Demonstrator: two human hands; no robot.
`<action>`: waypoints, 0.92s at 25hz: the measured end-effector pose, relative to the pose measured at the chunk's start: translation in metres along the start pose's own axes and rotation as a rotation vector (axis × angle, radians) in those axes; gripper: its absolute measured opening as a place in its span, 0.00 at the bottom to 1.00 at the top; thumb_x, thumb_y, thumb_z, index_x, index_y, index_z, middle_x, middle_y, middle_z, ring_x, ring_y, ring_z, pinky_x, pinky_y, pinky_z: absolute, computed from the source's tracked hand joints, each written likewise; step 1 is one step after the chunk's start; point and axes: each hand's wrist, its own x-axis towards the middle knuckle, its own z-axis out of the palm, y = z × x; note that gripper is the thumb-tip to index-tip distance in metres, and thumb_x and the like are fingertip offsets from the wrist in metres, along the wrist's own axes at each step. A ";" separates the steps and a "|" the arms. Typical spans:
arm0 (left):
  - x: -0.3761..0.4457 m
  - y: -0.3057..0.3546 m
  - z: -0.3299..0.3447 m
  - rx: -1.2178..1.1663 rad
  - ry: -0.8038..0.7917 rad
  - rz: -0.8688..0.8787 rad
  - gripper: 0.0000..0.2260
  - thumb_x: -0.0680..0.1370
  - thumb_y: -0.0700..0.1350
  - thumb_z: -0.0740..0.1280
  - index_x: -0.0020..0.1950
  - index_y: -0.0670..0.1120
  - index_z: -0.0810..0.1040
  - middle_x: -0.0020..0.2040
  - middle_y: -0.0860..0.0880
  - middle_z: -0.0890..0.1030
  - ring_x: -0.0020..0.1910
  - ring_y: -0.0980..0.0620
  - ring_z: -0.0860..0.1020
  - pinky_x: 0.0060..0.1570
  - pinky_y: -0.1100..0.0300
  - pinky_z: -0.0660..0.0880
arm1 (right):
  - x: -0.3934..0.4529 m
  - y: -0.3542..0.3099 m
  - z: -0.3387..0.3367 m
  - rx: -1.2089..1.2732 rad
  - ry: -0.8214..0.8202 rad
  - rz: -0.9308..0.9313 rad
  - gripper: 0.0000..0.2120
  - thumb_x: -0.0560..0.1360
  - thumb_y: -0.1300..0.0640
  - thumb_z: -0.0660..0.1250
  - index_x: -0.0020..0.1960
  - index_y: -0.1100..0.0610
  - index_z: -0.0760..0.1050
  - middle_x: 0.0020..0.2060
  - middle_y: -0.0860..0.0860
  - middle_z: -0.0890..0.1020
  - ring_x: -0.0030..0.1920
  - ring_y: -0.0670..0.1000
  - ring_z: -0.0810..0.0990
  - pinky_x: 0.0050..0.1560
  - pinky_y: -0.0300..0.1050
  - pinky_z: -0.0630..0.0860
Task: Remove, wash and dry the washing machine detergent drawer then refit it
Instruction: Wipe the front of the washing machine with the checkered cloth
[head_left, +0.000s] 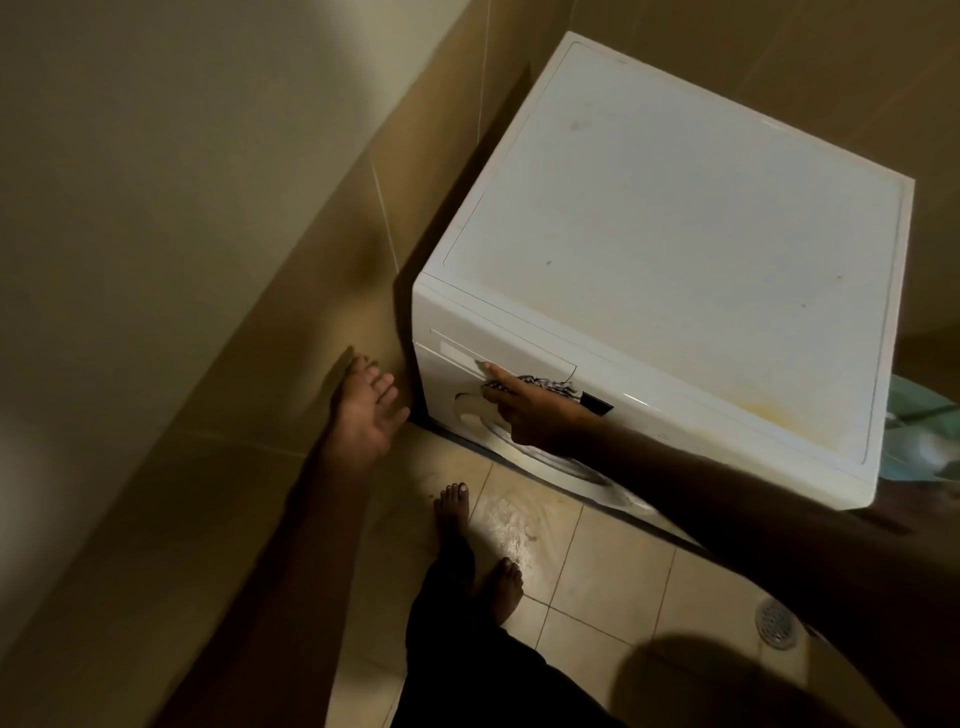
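A white washing machine stands in the corner, seen from above. Its detergent drawer sits flush in the top left of the front panel. My right hand reaches to the drawer's lower edge with the index finger extended against it, the other fingers curled on a black-and-white patterned cloth. My left hand hangs to the left of the machine, fingers apart, holding nothing, close to the tiled wall.
Tiled walls close in on the left and behind the machine. My bare feet stand on the beige tiled floor in front of the round door. A floor drain lies at the lower right. Something green lies right of the machine.
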 end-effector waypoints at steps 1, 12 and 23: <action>-0.002 0.000 0.000 0.000 -0.007 0.000 0.28 0.86 0.61 0.54 0.82 0.46 0.65 0.81 0.44 0.68 0.79 0.44 0.66 0.73 0.41 0.66 | 0.009 0.008 -0.005 -0.031 0.031 0.007 0.10 0.78 0.58 0.71 0.59 0.55 0.84 0.65 0.55 0.83 0.79 0.68 0.63 0.76 0.79 0.46; -0.010 0.012 0.024 0.115 -0.006 0.153 0.24 0.87 0.58 0.52 0.80 0.50 0.68 0.79 0.50 0.71 0.77 0.50 0.69 0.69 0.47 0.69 | 0.066 0.094 -0.053 0.338 0.450 0.530 0.31 0.79 0.57 0.71 0.80 0.50 0.66 0.81 0.59 0.63 0.80 0.69 0.58 0.72 0.79 0.61; -0.013 0.005 -0.007 0.055 0.104 0.155 0.20 0.88 0.51 0.54 0.77 0.47 0.72 0.77 0.49 0.74 0.76 0.50 0.71 0.68 0.46 0.71 | 0.075 0.114 -0.044 0.632 0.520 0.613 0.29 0.81 0.61 0.65 0.81 0.51 0.64 0.78 0.59 0.69 0.79 0.66 0.63 0.75 0.74 0.58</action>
